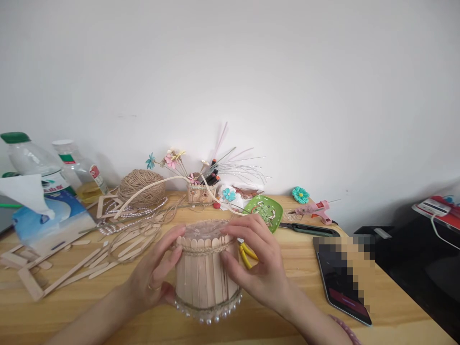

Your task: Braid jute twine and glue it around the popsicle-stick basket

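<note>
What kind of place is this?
Probably a home craft table: both hands hold a stick pot, with loose sticks, a twine ball and a glue gun nearby.

One head-worn camera looks forward and slightly down across the wooden table (294,268), close over it, white wall (287,86) at twelve o'clock.

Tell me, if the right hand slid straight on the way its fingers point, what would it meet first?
The right hand points left across the stick holder it already grips, so past that it would probably meet the left hand; depth is unclear.
</note>
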`<state>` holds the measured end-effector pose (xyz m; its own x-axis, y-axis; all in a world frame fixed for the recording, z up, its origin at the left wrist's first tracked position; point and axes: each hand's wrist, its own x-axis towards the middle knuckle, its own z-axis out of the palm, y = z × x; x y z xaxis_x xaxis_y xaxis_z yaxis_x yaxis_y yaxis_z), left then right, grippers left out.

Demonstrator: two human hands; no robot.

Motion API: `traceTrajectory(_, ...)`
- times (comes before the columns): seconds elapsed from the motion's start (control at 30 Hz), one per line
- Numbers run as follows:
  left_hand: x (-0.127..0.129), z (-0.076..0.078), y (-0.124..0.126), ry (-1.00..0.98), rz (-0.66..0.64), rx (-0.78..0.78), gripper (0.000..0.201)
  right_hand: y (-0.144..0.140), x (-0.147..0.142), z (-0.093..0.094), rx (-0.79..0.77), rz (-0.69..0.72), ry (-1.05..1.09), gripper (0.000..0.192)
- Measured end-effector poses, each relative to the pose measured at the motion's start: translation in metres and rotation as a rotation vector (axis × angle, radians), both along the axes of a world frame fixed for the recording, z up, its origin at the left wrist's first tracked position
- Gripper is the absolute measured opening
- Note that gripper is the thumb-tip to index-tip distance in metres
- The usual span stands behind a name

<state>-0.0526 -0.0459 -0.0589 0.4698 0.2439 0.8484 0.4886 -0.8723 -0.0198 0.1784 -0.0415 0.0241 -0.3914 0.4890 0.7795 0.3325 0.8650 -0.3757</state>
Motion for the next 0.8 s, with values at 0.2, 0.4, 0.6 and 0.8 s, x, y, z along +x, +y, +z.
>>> traceTrajectory(0.2, -0.001, -0.001, -0.001, 0.022, 0.008, 0.004, 0.073, 0.001, -0.003, -0.001, 0.025, -0.005, 0.020, 0.026)
traceTrajectory(0.4, -0.002, -0.002, 0.000, 0.020, 0.013, -0.011, 0.077, -0.002, 0.001, -0.004, 0.014, 0.003, 0.027, 0.041)
traceTrajectory(0.6, -0.001, 0.001, 0.001, 0.029, 0.013, 0.039, 0.070, 0.000, 0.007, 0.008, -0.056, 0.029, 0.015, 0.014)
traceTrajectory(0.8, -0.004, 0.002, 0.000, 0.123, 0.010, 0.021, 0.069, 0.007, 0.018, 0.029, -0.115, 0.088, -0.326, 0.011)
